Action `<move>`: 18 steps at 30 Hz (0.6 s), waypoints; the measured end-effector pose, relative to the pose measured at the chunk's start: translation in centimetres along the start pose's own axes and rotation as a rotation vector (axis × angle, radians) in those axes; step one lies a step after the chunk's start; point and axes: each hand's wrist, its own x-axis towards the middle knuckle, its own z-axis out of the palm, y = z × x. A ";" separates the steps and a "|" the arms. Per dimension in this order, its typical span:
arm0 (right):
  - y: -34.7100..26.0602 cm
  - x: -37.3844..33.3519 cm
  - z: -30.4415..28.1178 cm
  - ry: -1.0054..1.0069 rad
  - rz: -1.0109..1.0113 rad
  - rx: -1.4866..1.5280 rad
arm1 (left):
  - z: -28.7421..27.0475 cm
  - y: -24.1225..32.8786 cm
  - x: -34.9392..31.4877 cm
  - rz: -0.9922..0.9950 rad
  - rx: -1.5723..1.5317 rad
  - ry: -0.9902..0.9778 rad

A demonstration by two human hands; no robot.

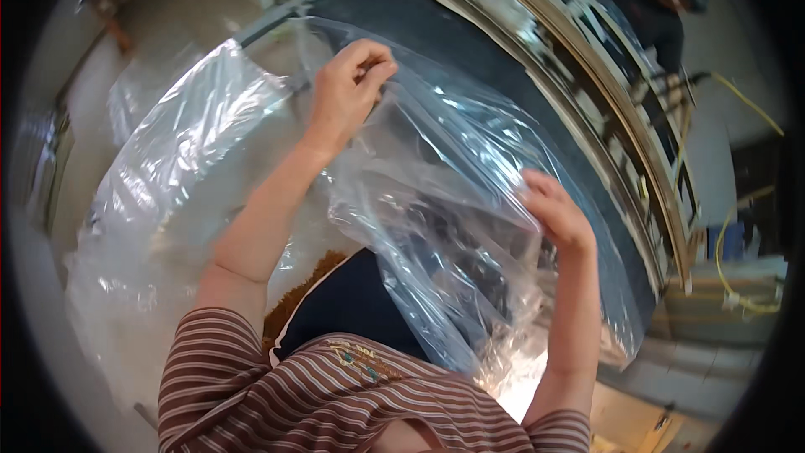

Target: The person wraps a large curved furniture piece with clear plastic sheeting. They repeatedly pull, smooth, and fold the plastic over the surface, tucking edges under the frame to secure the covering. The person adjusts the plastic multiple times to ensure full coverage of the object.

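Note:
A large sheet of clear plastic film lies in shiny folds over a long, curved piece covered in dark fabric. My left hand is closed in a pinch on the film near the far edge of the fabric. Lower and to the right, my right hand has its fingers bent round a fold of the same film; its thumb is mostly hidden and the hand is slightly blurred. Between the two hands the film runs in a straight, taut-looking fold. Loose film hangs down in front of my body.
Beyond the dark fabric runs a wooden frame with several slats. Another person in dark clothes works on its far side at upper right. A yellow hose or cord hangs at right, near a blue object. More plastic film spreads at left.

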 end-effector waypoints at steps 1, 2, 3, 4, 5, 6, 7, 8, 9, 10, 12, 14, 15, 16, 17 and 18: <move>1.2 -1.4 -2.0 0.006 0.019 -0.011 | -1.9 -2.0 0.2 0.016 0.079 0.105; 2.6 -3.1 -2.9 0.261 0.063 0.184 | -3.8 -3.8 0.4 0.029 0.152 0.201; 2.9 -4.2 -4.1 0.236 0.057 0.175 | -5.6 -5.3 0.6 0.037 0.223 0.291; 3.1 -4.7 -5.0 0.210 0.053 0.172 | -7.5 -6.5 1.1 0.035 0.271 0.330; 3.5 -5.1 -5.3 0.223 0.037 0.218 | -9.3 -7.8 1.8 0.033 0.314 0.365; 3.8 -5.4 -5.5 0.240 0.018 0.263 | -10.3 -8.5 2.6 0.032 0.354 0.397; 3.7 -5.4 -5.5 0.262 -0.004 0.310 | -10.6 -8.8 3.4 0.035 0.332 0.377; 3.7 -5.2 -5.1 0.294 -0.034 0.315 | -10.8 -9.0 4.1 0.038 0.311 0.356; 3.7 -5.1 -4.9 0.300 -0.043 0.328 | -11.0 -9.3 4.5 0.041 0.290 0.335; 3.7 -5.0 -4.8 0.313 -0.054 0.344 | -10.8 -9.3 4.9 0.041 0.237 0.305; 3.9 -4.9 -4.8 0.348 -0.085 0.362 | -10.4 -9.2 5.7 0.040 0.133 0.244; 4.1 -4.6 -4.7 0.387 -0.119 0.370 | -10.1 -9.0 6.0 0.039 0.108 0.243; 4.1 -4.6 -4.5 0.377 -0.127 0.377 | -10.1 -8.9 6.1 0.039 0.096 0.244; 3.8 -4.7 -4.2 0.370 -0.134 0.380 | -10.0 -8.8 6.1 0.029 0.126 0.247; 3.7 -4.7 -3.9 0.362 -0.142 0.383 | -10.0 -8.5 6.2 0.020 0.155 0.250; 3.7 -4.7 -3.7 0.365 -0.141 0.373 | -10.0 -8.4 6.2 0.010 0.185 0.253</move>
